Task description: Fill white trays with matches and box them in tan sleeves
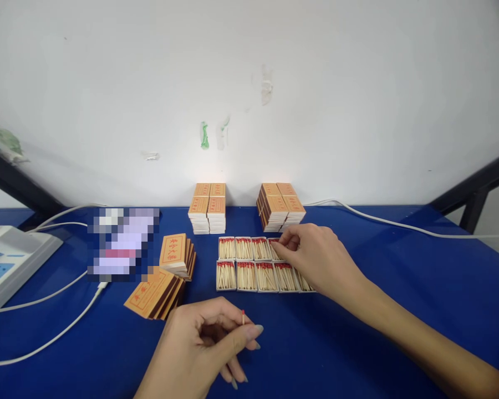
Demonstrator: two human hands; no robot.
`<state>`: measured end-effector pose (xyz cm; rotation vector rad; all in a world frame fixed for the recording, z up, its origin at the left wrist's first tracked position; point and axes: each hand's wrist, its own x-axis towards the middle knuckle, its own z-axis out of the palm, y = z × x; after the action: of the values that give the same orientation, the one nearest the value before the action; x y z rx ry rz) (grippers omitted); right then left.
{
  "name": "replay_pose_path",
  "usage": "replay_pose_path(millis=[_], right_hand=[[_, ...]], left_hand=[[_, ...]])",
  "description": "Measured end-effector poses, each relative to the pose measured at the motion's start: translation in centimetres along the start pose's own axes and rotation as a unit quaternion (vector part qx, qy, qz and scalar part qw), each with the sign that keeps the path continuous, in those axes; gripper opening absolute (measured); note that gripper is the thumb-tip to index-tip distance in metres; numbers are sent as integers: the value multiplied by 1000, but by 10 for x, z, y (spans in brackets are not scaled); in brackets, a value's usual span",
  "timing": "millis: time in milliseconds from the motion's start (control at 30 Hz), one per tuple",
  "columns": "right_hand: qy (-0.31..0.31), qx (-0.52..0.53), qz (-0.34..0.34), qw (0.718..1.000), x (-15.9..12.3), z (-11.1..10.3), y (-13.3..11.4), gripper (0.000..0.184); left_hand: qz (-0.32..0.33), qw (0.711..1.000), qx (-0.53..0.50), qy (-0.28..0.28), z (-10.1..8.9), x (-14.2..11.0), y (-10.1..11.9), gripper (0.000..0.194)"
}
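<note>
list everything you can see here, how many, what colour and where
match trays: at least 9, white, red-tipped matches inside, two rows, centre
matchbox blocks: 2, orange tops, behind trays
leaning orange piles: 2, left of trays
pixelated object: 1, mostly lilac, left
cables: several, white, both sides
panelled object: 1, white and blue, far left
table: 1, blue, underneath
wall: 1, white, marked, behind
bars: black, both sides
single match: 1, red tip, in left fingers
left hand: 1, bare, front
right hand: 1, bare, at trays' right end
</note>
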<state>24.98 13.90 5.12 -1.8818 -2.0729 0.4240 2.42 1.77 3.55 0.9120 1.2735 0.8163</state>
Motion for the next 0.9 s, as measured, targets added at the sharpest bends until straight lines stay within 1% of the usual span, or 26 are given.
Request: replay_pose_path(millis=[200, 333, 433, 500, 567, 633, 667, 700, 767, 900], right_hand=[[3, 27, -6, 1000, 2, 1, 2, 23], [16, 69, -17, 997, -3, -12, 5, 33], [12, 125, -38, 991, -21, -24, 1, 38], [-33, 241, -58, 968, -42, -26, -6, 34], [-85, 319, -61, 942, -66, -20, -14, 26], [-146, 358, -83, 918, -87, -9, -21, 21], [-151, 371, -72, 913, -95, -3, -24, 20], [-142, 379, -59, 912, -101, 2, -26, 17], [-134, 393, -36, 909, -106, 9, -28, 15], [-152, 410, 2, 899, -108, 11, -32, 15]], left_hand=[[2, 1000, 6, 4, 0, -1, 2, 33], [0, 1000, 3, 4, 0, -1, 3, 33], [1, 1000, 4, 2, 0, -2, 3, 34], [2, 1000, 2, -5, 1, -3, 3, 35], [1, 1000, -4, -14, 1, -4, 3, 38], [4, 1000, 0, -26, 0, -5, 2, 37], [7, 999, 7, -32, -1, -5, 2, 35], [11, 999, 15, -39, -1, -4, 1, 33], [22, 998, 24, -55, -3, -3, -2, 29], [28, 997, 28, -73, -4, -1, -5, 26]])
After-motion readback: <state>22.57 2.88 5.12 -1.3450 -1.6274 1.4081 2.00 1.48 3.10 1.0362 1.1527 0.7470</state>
